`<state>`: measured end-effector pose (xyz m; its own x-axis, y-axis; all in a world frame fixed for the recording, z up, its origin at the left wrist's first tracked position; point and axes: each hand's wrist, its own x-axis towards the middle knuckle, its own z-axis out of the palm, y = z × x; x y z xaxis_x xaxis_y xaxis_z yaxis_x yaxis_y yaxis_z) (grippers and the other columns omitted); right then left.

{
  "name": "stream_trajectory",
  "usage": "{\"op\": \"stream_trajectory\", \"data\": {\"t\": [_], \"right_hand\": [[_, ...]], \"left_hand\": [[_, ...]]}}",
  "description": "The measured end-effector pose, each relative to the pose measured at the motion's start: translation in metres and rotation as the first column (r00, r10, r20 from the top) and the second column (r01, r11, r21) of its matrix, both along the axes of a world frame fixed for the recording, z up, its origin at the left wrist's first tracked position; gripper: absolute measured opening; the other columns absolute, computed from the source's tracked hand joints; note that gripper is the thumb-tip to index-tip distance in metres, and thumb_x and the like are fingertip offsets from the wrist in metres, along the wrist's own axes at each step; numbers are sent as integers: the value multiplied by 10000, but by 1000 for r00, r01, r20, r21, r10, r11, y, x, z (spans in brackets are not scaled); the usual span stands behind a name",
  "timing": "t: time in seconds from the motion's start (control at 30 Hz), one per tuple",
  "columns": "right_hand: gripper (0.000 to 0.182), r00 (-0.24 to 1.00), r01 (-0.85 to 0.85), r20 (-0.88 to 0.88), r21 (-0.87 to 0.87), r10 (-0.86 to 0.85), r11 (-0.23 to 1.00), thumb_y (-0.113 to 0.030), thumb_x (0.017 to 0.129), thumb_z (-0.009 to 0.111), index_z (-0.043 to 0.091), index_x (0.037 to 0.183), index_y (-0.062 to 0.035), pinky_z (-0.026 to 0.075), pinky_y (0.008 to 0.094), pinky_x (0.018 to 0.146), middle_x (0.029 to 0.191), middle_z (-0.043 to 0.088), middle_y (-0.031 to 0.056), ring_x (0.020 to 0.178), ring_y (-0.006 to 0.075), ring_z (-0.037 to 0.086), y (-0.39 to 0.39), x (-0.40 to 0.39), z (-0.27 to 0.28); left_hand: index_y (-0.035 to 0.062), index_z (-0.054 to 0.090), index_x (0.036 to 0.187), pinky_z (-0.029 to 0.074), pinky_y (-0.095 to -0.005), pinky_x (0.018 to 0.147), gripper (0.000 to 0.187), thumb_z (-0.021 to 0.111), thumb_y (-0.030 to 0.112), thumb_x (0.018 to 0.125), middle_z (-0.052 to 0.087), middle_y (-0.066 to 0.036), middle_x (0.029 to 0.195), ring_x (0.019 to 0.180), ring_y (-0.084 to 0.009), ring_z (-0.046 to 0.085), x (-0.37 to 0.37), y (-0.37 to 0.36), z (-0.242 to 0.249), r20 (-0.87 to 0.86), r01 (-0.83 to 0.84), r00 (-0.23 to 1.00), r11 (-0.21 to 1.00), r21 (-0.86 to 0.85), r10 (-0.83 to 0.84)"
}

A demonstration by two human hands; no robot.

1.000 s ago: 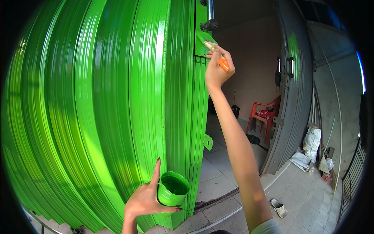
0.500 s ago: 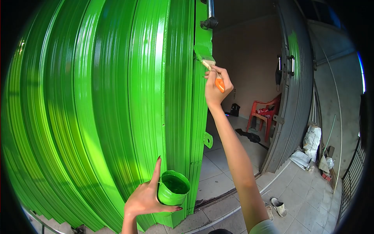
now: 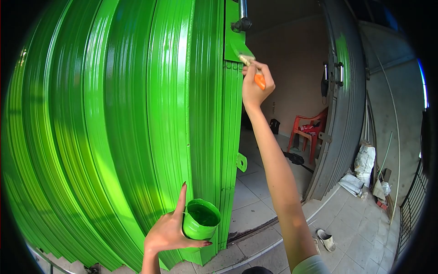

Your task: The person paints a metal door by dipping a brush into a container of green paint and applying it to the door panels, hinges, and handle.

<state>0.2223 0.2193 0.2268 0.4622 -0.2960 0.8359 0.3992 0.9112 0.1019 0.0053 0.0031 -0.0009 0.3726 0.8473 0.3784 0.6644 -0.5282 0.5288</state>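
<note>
My right hand (image 3: pixel 258 84) is closed round a paintbrush (image 3: pixel 260 81) with an orange handle tip. Its green-wetted bristles touch the green plate below the handle (image 3: pixel 243 18) at the door's edge. Low in the view, my left hand (image 3: pixel 168 233) holds a cut-off paint container (image 3: pixel 201 220), smeared green, with dark green paint inside. The thumb passes below it and the index finger points upward beside it; the other fingers are hidden. The ribbed metal folding door (image 3: pixel 171 114) is glossy green and fills the left side.
A red plastic chair (image 3: pixel 310 132) stands inside the doorway. To the right is a grey folding door panel (image 3: pixel 342 123) with a green streak. White sacks (image 3: pixel 365 164) lean by the wall, and shoes (image 3: pixel 326 239) lie on the tiled floor. A green bracket (image 3: pixel 242 162) juts from the door edge.
My right hand and the brush have moved slightly up, and the bristles are now at the plate's right edge. My left hand still holds the container; the view has shifted slightly.
</note>
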Motion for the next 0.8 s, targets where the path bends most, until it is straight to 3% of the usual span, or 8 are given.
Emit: {"op": "stream_trajectory", "data": {"t": [0.07,0.17,0.27,0.4,0.6,0.8], "right_hand": [[123,999,1,36,-55,1,998,-29,879,517,616,882,45,514,225,576,734,669,105,637,133,653,-5,1,-28],[87,990,-138,29,-17,138,990,3,813,545,628,826,25,493,233,531,640,652,87,564,130,640,-5,6,-58],[111,962,-272,-11,-36,272,961,10,840,513,620,853,38,483,218,512,667,656,107,583,126,641,-22,14,-57],[135,922,-382,-61,33,383,924,-30,884,500,614,907,40,484,199,498,727,664,120,618,133,654,-32,14,-16],[118,948,-310,-63,59,313,949,-20,848,528,630,866,38,507,221,518,717,674,119,612,146,666,-12,5,24],[99,982,-188,-14,6,188,982,1,814,537,628,787,32,506,236,537,633,657,102,567,146,655,-2,11,-13]], "left_hand": [[41,-101,1451,497,-394,911,1362,834,458,553,624,-231,1096,944,-400,636,-1,-1,0,0,-4,1000,1000,17,4],[44,-99,1452,500,-393,907,1363,834,463,550,628,-229,1086,938,-402,637,-1,-1,0,14,4,1000,1000,-8,-3],[44,-97,1452,504,-392,901,1366,834,469,546,631,-228,1078,928,-402,640,-2,0,-2,12,1,1000,1000,5,-1],[44,-96,1452,504,-394,901,1368,833,477,547,631,-229,1076,923,-401,642,-1,3,-3,3,-9,1000,1000,-1,9],[40,-97,1451,507,-394,892,1371,833,482,547,632,-228,1070,919,-398,644,-1,6,-4,10,10,1000,1000,0,-10],[31,-96,1449,512,-390,880,1369,832,477,548,638,-227,1054,901,-401,647,0,3,-1,-11,-7,1000,1000,-1,7]]}}
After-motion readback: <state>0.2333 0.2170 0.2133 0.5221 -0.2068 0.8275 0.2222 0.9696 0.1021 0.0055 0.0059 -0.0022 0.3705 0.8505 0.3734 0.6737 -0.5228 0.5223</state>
